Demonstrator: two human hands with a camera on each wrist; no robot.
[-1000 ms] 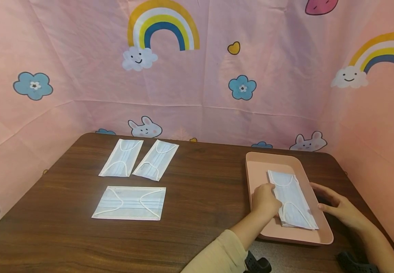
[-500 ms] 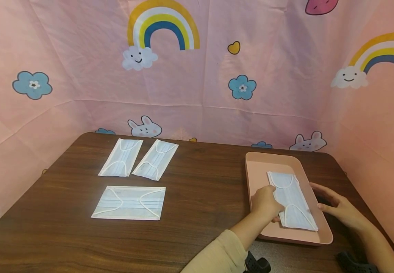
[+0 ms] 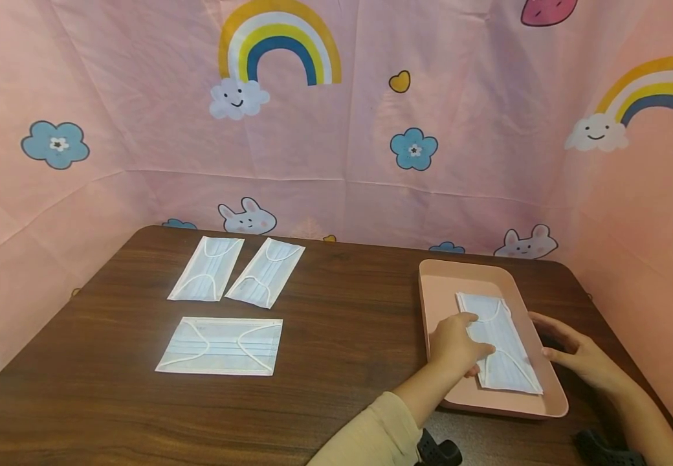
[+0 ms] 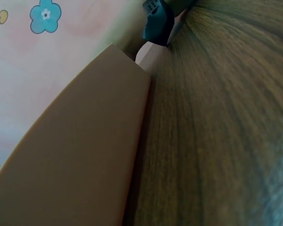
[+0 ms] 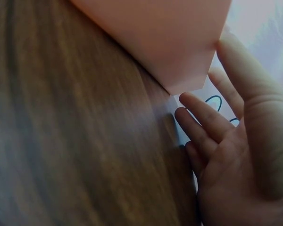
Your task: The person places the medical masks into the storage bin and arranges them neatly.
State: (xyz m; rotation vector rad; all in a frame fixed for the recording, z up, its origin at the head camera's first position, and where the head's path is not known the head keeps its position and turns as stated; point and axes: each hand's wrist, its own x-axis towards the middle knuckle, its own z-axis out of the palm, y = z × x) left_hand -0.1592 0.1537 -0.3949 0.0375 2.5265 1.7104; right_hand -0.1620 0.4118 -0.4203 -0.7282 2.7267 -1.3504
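Note:
My left hand [image 3: 453,344] reaches over the near-left rim of a pink tray [image 3: 459,272]. Its thumb and index finger are spread apart on the left side of a pale blue face mask [image 3: 502,340]. Other fingertips curl beside the mask's lower left edge. Whether more masks lie beneath is hidden. Against the tray's right side, my right hand [image 3: 584,362] rests with relaxed fingers. In the right wrist view its thumb [image 5: 245,70] touches the pink wall. The left wrist view shows mainly the tray's outer wall and wood.
Three face masks lie flat on the brown table [image 3: 336,388] at left: a slanted mask [image 3: 207,268] and another slanted mask [image 3: 266,273] at the back, and a sideways mask [image 3: 220,346] nearer. A patterned pink cloth [image 3: 365,129] hangs behind and around the table.
The left thumb has slid right onto the mask, and the index finger has stretched out away from it. The stack's offset lower edges look more even now. The right hand stays at the tray.

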